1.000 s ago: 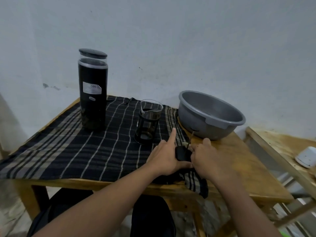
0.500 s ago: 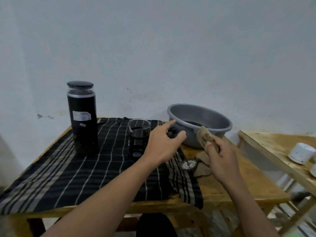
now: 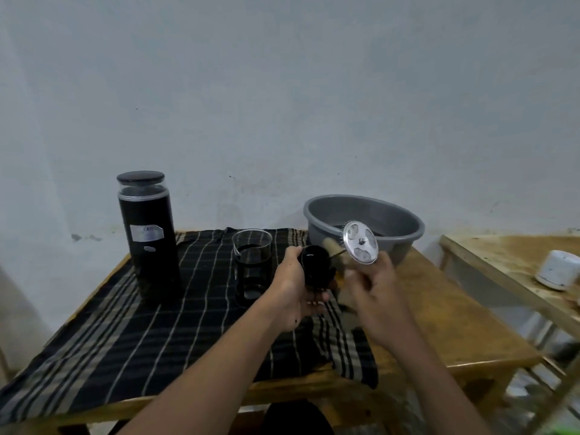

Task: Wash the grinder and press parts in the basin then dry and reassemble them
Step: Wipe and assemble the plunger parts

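A person's left hand [image 3: 293, 290] grips the black press lid [image 3: 315, 266] from the side, fingers wrapped around it, holding it above the bench [image 3: 439, 324]. The lid's thin rod runs up and right to the perforated metal filter disc [image 3: 359, 243], which is tilted toward the camera in front of the grey basin [image 3: 386, 218]. The right hand [image 3: 376, 293], blurred, has its fingers curled on a tan cloth [image 3: 331, 245] beside the rod. The tall black grinder [image 3: 147, 237] stands upright at the back left of a striped cloth [image 3: 157, 315], and the press's glass beaker [image 3: 252, 265] stands just left of the held lid. A white container [image 3: 558, 270] sits on a wooden rack [image 3: 502, 277] at right.
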Demonstrator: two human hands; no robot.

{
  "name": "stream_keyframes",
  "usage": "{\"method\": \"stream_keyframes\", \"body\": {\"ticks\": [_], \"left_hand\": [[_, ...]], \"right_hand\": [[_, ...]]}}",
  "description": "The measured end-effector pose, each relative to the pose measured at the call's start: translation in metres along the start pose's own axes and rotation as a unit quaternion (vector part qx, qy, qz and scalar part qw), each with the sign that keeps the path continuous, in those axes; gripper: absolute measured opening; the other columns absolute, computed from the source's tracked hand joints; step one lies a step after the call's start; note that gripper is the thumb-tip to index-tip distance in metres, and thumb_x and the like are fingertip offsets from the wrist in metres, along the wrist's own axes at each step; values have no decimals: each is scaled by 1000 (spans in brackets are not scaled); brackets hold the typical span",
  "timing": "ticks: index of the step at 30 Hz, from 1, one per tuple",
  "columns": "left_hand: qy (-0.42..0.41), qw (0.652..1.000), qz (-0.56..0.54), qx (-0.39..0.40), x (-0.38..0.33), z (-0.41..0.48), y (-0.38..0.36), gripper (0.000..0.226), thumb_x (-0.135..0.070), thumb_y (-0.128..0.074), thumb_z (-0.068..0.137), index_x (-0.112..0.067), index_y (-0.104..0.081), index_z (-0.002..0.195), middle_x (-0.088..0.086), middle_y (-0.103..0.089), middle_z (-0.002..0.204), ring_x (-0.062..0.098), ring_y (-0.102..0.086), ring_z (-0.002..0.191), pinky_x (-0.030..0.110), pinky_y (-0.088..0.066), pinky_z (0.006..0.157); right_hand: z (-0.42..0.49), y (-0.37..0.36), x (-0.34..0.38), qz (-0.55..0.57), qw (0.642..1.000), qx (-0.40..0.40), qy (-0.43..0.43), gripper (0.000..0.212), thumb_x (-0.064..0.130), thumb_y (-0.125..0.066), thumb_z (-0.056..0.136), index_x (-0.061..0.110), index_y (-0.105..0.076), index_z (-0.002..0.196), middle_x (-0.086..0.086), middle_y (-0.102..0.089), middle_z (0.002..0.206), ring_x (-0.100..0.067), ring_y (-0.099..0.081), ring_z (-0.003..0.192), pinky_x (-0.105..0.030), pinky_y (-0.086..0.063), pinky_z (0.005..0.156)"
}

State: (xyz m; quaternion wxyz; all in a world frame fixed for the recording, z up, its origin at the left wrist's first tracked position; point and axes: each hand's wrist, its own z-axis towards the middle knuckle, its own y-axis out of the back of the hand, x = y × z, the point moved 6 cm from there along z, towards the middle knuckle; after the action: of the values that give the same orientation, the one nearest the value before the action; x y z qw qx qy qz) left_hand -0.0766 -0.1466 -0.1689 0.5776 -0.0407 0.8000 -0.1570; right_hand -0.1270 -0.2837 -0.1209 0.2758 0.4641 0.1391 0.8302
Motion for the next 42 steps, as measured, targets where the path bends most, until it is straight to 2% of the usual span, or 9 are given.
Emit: {"method": "stream_keyframes", "body": {"ticks": [3,7,11,17,21,25,33,38,42], "left_hand": [[-60,997,46,-14,-7,-1,0,58,-52,-24,106,-16,-68,113,5,-72,87,16,-62,65,30,-50,62],[-155,976,125,-87,-17,-10,4,48,-46,-28,109,-25,-65,85,-2,-70,92,12,-65,91,40,-50,100],[-212,959,171,-73,-8,-16,5,53,-46,-28,108,-18,-58,74,0,-68,77,16,-63,80,51,-52,93],[-124,992,-18,-25,7,0,0,58,-42,-28,108,-8,-75,99,14,-77,90,31,-71,95,40,-54,87],[-106,992,-10,64,-14,-2,3,56,-42,-27,98,-1,-64,107,23,-68,97,30,-63,82,36,-48,69],[-86,995,12,44,-28,-10,1,53,-46,-35,108,-9,-71,95,10,-73,76,20,-66,63,37,-51,70],[-91,984,-151,-34,-17,-10,-5,58,-51,-34,109,-9,-74,113,23,-74,96,32,-72,87,44,-59,88],[-60,988,-138,-34,-15,-13,3,59,-47,-33,111,-3,-73,111,22,-76,111,43,-65,122,61,-47,109],[-36,999,-26,-5,-11,-22,-1,53,-43,-36,111,-7,-72,121,12,-78,109,33,-72,109,53,-55,101]], "right_hand": [[1,-18,-2,-214,970,103,58,30,33,-46,104,26,-58,131,4,-56,122,-8,-54,103,-14,-46,85],[-2,-25,22,-370,914,124,109,18,39,-44,100,27,-57,108,4,-46,108,-16,-48,85,-31,-48,69],[-11,-31,22,-213,964,157,34,23,36,-46,99,30,-52,77,12,-42,92,-8,-49,76,-27,-44,68],[-21,-31,15,160,960,170,-153,23,25,-51,104,40,-65,94,17,-57,92,2,-54,78,-4,-45,60],[-12,-27,9,90,977,169,-93,19,36,-53,102,46,-68,108,31,-62,91,1,-62,96,-20,-52,88],[-15,-29,8,-51,974,217,-48,25,42,-53,100,23,-69,102,6,-68,94,-5,-62,92,-28,-55,83],[-17,-30,5,255,952,113,-128,20,12,-53,103,1,-68,110,-30,-63,100,-42,-61,86,-38,-55,79],[-11,9,5,101,994,-42,27,18,19,-54,103,29,-68,110,0,-53,100,-13,-56,87,-22,-51,74],[2,-5,-1,-53,986,142,62,42,14,-68,92,51,-50,97,18,-52,97,-7,-57,92,-35,-56,87]]}}
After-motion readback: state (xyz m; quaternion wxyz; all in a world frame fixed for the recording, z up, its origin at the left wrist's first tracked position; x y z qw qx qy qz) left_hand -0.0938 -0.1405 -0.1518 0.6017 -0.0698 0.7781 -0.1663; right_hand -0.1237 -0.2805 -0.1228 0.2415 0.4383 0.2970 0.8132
